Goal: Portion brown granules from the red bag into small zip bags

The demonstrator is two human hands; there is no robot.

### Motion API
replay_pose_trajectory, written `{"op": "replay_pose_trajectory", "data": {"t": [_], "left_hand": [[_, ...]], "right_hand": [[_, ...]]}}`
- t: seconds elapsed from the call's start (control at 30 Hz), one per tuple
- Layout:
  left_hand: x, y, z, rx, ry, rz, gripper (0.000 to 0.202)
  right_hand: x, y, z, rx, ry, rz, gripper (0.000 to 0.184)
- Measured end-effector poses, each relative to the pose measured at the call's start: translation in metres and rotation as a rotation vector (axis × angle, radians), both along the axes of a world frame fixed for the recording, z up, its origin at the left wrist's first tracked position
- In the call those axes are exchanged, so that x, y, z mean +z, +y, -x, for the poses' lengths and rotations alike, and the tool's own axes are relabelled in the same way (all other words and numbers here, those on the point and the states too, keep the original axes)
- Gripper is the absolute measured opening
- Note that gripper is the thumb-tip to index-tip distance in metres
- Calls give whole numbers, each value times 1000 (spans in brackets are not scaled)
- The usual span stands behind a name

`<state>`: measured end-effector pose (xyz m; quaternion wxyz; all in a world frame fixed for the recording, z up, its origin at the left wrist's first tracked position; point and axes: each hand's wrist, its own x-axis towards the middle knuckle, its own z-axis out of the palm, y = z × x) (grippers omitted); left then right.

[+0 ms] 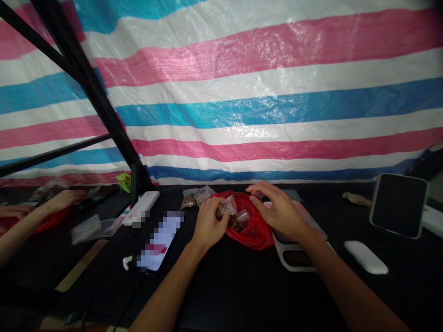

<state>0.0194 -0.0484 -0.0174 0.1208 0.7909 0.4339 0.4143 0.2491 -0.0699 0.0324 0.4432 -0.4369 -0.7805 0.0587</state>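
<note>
My left hand [209,223] pinches a small clear zip bag [229,204] with brown contents, over the left side of an opened red plastic bag [258,235]. Inside the red bag lie loose small brown pieces [237,225] and a small clear plastic cup [243,216]. Above the bag's right rim is my right hand [277,210], its thumb and fingers apart. Something small and clear shows between them; whether they touch it I cannot tell. Beneath the right wrist sits a flat scale [289,263] with a pale frame, partly covered by my forearm.
Small filled zip bags [188,199] lie behind my left hand. Left are a lit phone [162,244], a white power bank [141,207] and an earbud [127,263]. Right are a white case [366,257] and a standing dark-screened device [398,205]. Another person's arm [41,212] is far left.
</note>
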Motion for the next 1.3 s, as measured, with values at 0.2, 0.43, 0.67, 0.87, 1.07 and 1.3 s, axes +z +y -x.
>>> {"op": "replay_pose_trajectory", "data": {"t": [0.2,0.43,0.67,0.87,1.07,1.3], "left_hand": [[4,-1,1,20,73,2,18],[1,3,6,125,274,-52,27],[3,1,5,139,285,-20,12],[3,0,6,80,312,-44,19],[2,0,5,94,303,-15,7],[2,3,1,11,-43,74,17]], "right_hand": [[-1,0,1,36,-122,7,19],[-5,-1,8,63,-261,21,25],[-13,-5,13,80,-331,106,41],[-12,-4,13,50,-317,94,35],[-13,-4,15,73,-314,82,28],[-11,-2,18,65,-239,40,27]]}}
